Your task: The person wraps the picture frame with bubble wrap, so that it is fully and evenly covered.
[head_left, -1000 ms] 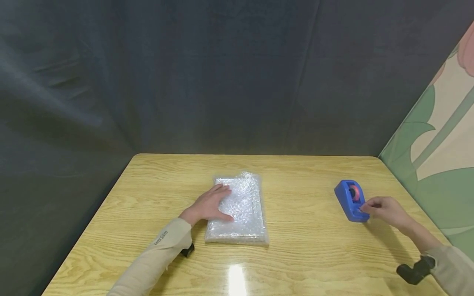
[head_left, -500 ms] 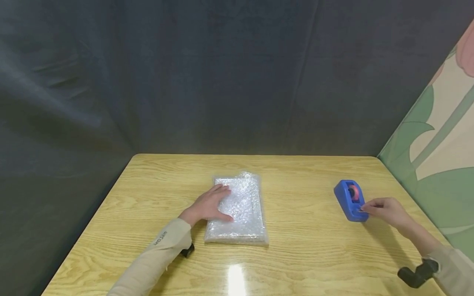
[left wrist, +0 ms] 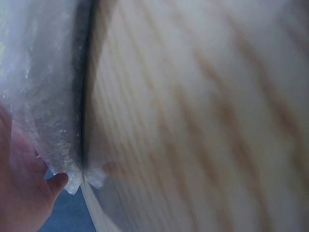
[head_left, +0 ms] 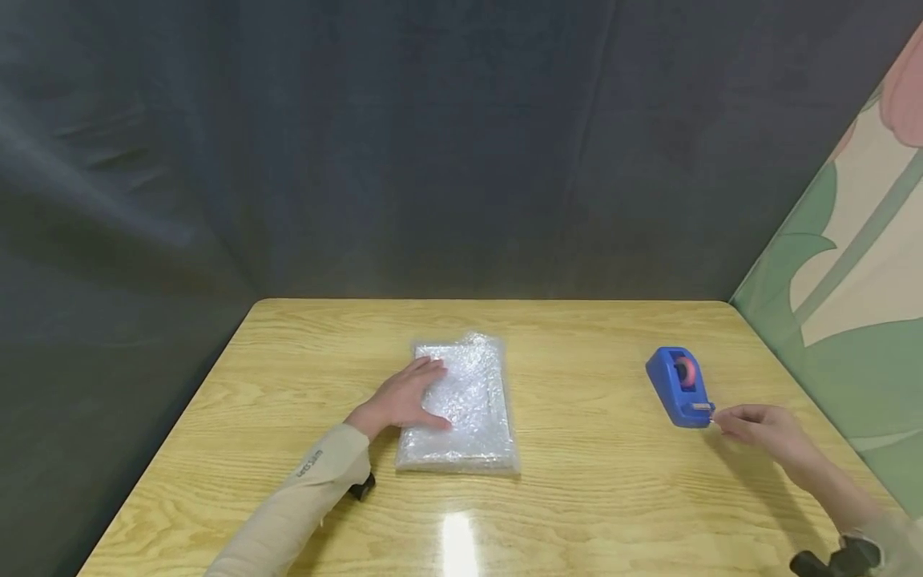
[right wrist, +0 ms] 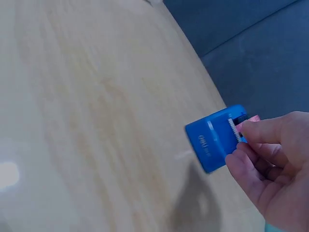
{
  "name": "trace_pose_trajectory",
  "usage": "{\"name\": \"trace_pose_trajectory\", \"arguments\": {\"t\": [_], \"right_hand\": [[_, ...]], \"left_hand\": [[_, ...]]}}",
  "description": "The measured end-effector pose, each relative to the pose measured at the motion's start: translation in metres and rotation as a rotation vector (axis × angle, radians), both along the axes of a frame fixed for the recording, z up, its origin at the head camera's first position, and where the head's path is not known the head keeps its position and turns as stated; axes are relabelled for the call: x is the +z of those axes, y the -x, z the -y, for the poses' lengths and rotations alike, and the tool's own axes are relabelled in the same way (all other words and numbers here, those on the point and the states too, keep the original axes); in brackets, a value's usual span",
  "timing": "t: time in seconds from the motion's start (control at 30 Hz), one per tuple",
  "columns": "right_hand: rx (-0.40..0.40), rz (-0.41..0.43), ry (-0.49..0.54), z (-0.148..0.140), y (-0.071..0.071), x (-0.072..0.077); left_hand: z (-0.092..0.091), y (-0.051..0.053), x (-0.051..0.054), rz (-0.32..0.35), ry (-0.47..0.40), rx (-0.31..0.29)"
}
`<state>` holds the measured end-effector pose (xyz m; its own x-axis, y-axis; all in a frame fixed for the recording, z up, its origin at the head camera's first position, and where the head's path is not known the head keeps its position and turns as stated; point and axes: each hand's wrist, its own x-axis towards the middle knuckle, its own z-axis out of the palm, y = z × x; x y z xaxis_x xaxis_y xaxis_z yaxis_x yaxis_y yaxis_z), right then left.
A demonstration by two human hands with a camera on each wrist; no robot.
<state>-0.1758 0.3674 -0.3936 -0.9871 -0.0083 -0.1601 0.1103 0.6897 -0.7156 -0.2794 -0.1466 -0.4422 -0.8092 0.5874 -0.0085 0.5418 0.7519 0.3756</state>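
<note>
A flat bundle in bubble wrap (head_left: 472,409) lies on the table, seen in the head view and along its edge in the left wrist view. My left hand (head_left: 407,397) rests on its left side with fingers spread. To the right stands a blue tape dispenser (head_left: 674,393) with a roll on a pink core (head_left: 686,372). My right hand (head_left: 764,429) is at the dispenser's front end. Thumb and fingertips pinch the end of the clear tape beside the toothed cutter (right wrist: 234,130); the tape itself is barely visible.
The wooden table (head_left: 584,497) has a bright reflection near its front. A dark curtain (head_left: 433,152) hangs behind and along the left. At the right is a panel with a flower pattern (head_left: 858,320). Each wrist wears a small black camera.
My right hand has drawn back a little from the dispenser's front, toward the lower right, uncovering the cutter. The left hand stays on the bubble-wrapped bundle. The head view has shifted slightly.
</note>
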Motion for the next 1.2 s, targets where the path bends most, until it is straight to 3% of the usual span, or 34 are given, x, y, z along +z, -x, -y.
{"name": "trace_pose_trajectory", "arguments": {"t": [0.4,0.63,0.8,0.97,1.2], "right_hand": [[-0.015,0.052,0.012,0.002,-0.022,-0.01],[-0.097,0.098,0.058,0.003,-0.02,-0.027],[-0.127,0.058,0.006,0.007,-0.017,-0.037],[-0.109,0.033,-0.061,0.003,-0.02,-0.04],[-0.023,0.068,0.005,-0.003,-0.021,-0.036]], "left_hand": [[0.004,0.0,-0.003,-0.013,-0.001,0.009],[0.004,0.0,-0.003,-0.006,0.006,0.008],[0.003,-0.001,-0.002,-0.004,0.0,0.01],[0.0,0.0,-0.002,0.001,0.0,0.005],[0.0,-0.002,0.002,-0.003,0.013,-0.003]]}}
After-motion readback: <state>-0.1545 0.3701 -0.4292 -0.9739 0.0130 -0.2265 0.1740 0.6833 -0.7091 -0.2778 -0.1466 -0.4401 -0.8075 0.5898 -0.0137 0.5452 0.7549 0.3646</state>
